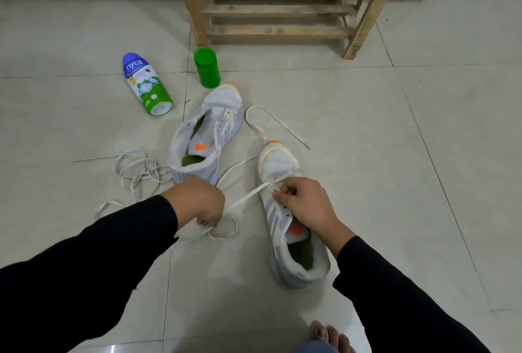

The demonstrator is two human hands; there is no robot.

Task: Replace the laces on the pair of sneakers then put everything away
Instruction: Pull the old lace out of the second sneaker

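Two white-and-grey sneakers with orange tabs stand on the tiled floor. The near sneaker (285,211) has a white lace (243,201) running through its front eyelets. My right hand (305,203) pinches the lace at the eyelets on top of this shoe. My left hand (203,200) grips the lace's other part to the left of the shoe, and its loose end loops on the floor below that hand. The far sneaker (206,132) lies unlaced with its tongue open. Another loose lace (132,169) is tangled to its left, and a third lace (271,124) lies beyond the near shoe.
A blue-and-green powder bottle (145,84) lies on its side at the left. A green cylindrical container (207,68) stands by the leg of a wooden slatted rack (276,11) against the back wall. My bare foot (330,337) shows at the bottom edge.
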